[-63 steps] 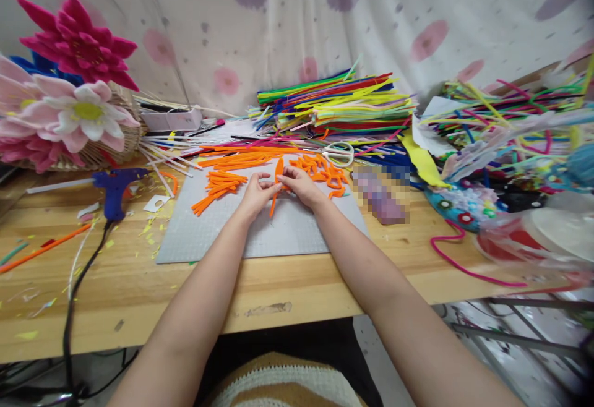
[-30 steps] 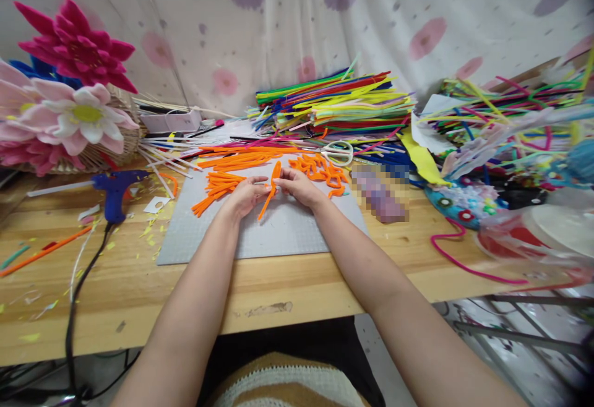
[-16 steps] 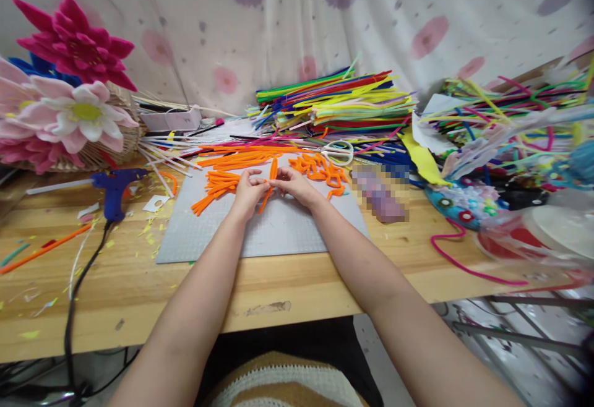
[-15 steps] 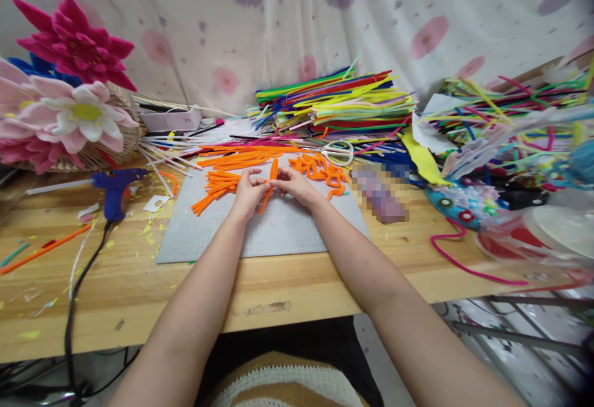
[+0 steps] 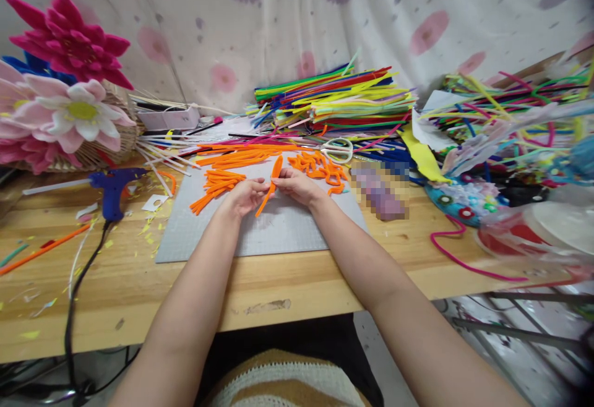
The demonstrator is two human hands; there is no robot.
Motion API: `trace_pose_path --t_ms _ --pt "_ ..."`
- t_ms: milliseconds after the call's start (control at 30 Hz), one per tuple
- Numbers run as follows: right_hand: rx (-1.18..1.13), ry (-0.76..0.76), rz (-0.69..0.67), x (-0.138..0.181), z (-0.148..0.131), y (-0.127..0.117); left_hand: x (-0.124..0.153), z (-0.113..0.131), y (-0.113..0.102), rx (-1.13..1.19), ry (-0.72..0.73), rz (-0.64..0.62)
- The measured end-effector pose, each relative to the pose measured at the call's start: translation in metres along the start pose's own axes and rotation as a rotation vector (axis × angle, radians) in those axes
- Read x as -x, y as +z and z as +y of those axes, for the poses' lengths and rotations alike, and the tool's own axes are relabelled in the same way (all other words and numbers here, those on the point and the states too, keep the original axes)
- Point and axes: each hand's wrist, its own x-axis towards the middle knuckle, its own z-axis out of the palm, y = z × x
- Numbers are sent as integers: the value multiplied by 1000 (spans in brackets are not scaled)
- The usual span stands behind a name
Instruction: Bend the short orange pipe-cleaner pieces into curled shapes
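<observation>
Over the grey cutting mat (image 5: 288, 234), a folded orange pipe cleaner (image 5: 277, 167) stands tilted, its loop up and its tail slanting down to the left. My right hand (image 5: 299, 187) pinches it from the right, near the middle. From the left, the closed fingertips of my left hand (image 5: 248, 197) meet its edge; the exact contact is too small to make out. A bundle of short orange pipe cleaners (image 5: 217, 187) lies left of my left hand. Bent orange pieces (image 5: 318, 169) are heaped beyond my right hand, and longer orange stems (image 5: 236, 158) lie along the mat's back edge.
White-handled scissors (image 5: 338, 150) rest behind the mat. To the left are a blue glue gun (image 5: 112, 190) with its cord and felt-like flowers (image 5: 83, 110) in a basket. Coloured pipe cleaners (image 5: 334, 101) are piled at the back. A plastic tub (image 5: 542, 234) sits at the right.
My left hand has shifted slightly down and left, its fingers drawn back to the pipe cleaner's edge. More of the orange loop and tail now shows between the hands.
</observation>
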Motion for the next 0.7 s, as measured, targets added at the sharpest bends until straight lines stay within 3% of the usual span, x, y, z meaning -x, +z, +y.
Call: trace_pose_path --t_ms 267,367,433,600,700 --pt "-203 -7 -69 7 -2 6 11 4 7 140 -253 -216" --pt "-199 -26 -25 5 -2 4 9 1 9 113 -217 -202" --pt "-171 -67 52 2 -1 0 2 -5 8 15 -56 -122" --pt "-123 -118 371 -9 4 -10 -21 -21 -2 -370 601 281" --pt "-70 -132 447 -10 5 -10 -23 -26 -5 -713 953 356"
